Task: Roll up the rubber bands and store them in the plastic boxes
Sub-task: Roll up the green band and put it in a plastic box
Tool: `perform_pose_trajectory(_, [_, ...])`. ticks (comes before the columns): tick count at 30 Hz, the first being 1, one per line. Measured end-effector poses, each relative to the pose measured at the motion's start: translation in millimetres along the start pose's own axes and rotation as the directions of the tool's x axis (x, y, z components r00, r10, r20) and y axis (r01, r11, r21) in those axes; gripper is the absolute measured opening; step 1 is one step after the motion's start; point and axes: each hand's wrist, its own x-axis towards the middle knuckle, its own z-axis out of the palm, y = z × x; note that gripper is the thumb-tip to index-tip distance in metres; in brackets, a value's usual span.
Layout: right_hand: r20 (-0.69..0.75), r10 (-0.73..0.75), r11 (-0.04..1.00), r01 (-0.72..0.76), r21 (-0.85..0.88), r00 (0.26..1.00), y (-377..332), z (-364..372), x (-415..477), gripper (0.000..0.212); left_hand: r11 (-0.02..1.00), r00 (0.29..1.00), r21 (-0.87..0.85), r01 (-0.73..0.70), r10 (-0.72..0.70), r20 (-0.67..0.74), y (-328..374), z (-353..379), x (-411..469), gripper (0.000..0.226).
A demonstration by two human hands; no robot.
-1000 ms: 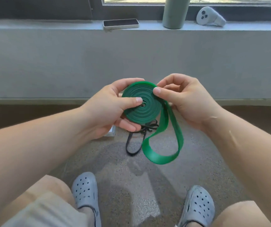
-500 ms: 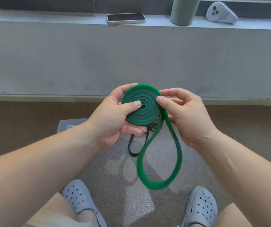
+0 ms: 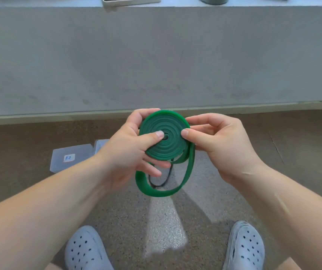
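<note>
The left hand (image 3: 131, 151) holds the green rubber band (image 3: 164, 139), which is wound into a flat round roll. The thumb presses on the middle of the roll, and the other fingers (image 3: 152, 172) curl behind it. The right hand (image 3: 222, 145) pinches the right rim of the roll, with the thumb in front, just where the unrolled part comes on.

That unrolled part is a loose loop (image 3: 188, 172). It hangs under the roll in the air, above the floor (image 3: 204, 211). A second ago the loop hung long. Now it is much shorter, so more of the band is on the roll. I think only a few more turns are left before it can go in a box.

Below the hands a thin black band (image 3: 159, 182) lies on the floor and shows through the loop. It looks like it is not rolled yet. A plastic box (image 3: 71, 158) sits on the floor to the left, toward the wall, and it is in view now. Two grey shoes (image 3: 87, 248) are at the near edge.
</note>
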Motion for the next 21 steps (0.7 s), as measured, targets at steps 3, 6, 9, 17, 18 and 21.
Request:
perform_pose_trajectory(3, [0.012, 0.021, 0.999, -0.02, -0.044, 1.0, 4.8, -10.0, 7.1, 0.021, 0.988, 0.991, 0.148, 0.034, -0.052, 0.121, 3.0, -8.9, 9.2, 0.032])
perform_pose_trajectory(6, [0.081, 0.059, 0.996, -0.053, -0.076, 0.995, 5.2, -18.9, 10.9, 0.023, 0.938, 0.99, 0.347, -0.017, -0.032, 0.135, 7.5, -16.9, 17.6, 0.025])
perform_pose_trajectory(9, [0.162, 0.067, 0.994, -0.052, -0.095, 0.984, 4.2, -22.0, 9.6, 0.023, 0.938, 0.978, 0.345, -0.032, -0.041, 0.204, 3.5, -15.2, 19.1, 0.043])
perform_pose_trajectory(17, [0.142, 0.114, 0.992, -0.103, -0.079, 0.983, 8.8, -21.5, 10.1, 0.017, 0.982, 0.98, 0.188, -0.028, -0.011, 0.201, -16.1, -5.6, 16.6, 0.051])
perform_pose_trajectory(18, [0.164, 0.126, 0.99, -0.114, -0.081, 0.978, 9.4, -23.1, 10.5, 0.023, 0.988, 0.984, 0.154, -0.025, -0.003, 0.179, -16.4, -5.5, 17.2, 0.05])
perform_pose_trajectory(21, [0.228, 0.11, 0.994, -0.103, -0.043, 0.967, 11.9, -24.7, 9.8, 0.038, 0.998, 0.993, 0.062, -0.032, 0.025, 0.115, -15.0, -6.8, 19.0, 0.049])
